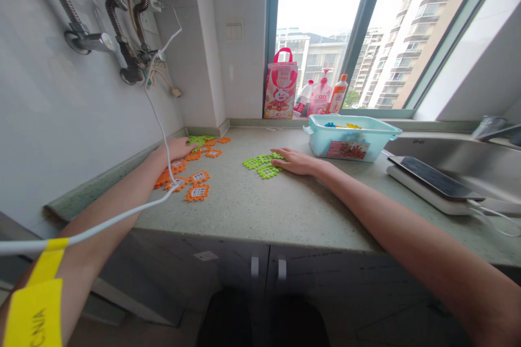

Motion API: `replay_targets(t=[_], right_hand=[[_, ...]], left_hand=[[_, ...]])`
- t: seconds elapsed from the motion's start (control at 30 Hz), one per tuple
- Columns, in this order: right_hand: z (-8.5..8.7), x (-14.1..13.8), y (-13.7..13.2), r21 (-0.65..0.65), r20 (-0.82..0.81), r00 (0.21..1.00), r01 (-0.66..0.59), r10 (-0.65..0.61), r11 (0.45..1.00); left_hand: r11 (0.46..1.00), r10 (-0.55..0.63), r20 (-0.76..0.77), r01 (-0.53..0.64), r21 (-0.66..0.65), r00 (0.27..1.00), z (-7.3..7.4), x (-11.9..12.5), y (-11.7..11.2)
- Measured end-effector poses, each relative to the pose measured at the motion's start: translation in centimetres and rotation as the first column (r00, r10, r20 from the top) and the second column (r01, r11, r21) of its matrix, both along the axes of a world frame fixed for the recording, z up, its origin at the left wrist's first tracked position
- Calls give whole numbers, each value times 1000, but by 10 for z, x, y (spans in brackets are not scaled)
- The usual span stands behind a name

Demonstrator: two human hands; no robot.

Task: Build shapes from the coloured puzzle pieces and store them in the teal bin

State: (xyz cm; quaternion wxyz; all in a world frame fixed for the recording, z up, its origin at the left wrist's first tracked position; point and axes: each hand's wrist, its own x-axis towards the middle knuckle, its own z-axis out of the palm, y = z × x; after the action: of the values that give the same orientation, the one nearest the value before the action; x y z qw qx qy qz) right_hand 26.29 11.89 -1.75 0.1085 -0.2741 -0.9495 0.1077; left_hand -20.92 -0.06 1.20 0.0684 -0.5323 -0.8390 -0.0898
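Note:
My left hand (pixel 178 149) reaches to the back left of the counter, its partly visible fingers stretched over a cluster of green interlocking plastic pieces (pixel 198 142). Orange interlocking pieces (pixel 198 191) with pale window-like patterns lie beside and below that hand, some partly hidden by the wrist and a white cable. Near the counter's middle, my right hand (pixel 296 162) is flat with fingers extended. Its fingertips touch a small group of green pieces (pixel 268 172) lying flat on the countertop. Neither hand shows anything lifted off the surface.
A light blue plastic tub (pixel 321 141) with blue and yellow pieces stands behind my right hand. A phone (pixel 435 176) rests on a white box (pixel 423 195) by the sink (pixel 448 146). A white cable (pixel 122 218) crosses my left arm. Bottles (pixel 321 98) line the windowsill.

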Motion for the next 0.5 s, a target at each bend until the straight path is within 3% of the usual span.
replay_targets(t=[0.5], right_hand=[[-2,-1,2,6,0,1000,-1,1,1000]], left_hand=[[975,-101,356,21,221,929,5,10,3]])
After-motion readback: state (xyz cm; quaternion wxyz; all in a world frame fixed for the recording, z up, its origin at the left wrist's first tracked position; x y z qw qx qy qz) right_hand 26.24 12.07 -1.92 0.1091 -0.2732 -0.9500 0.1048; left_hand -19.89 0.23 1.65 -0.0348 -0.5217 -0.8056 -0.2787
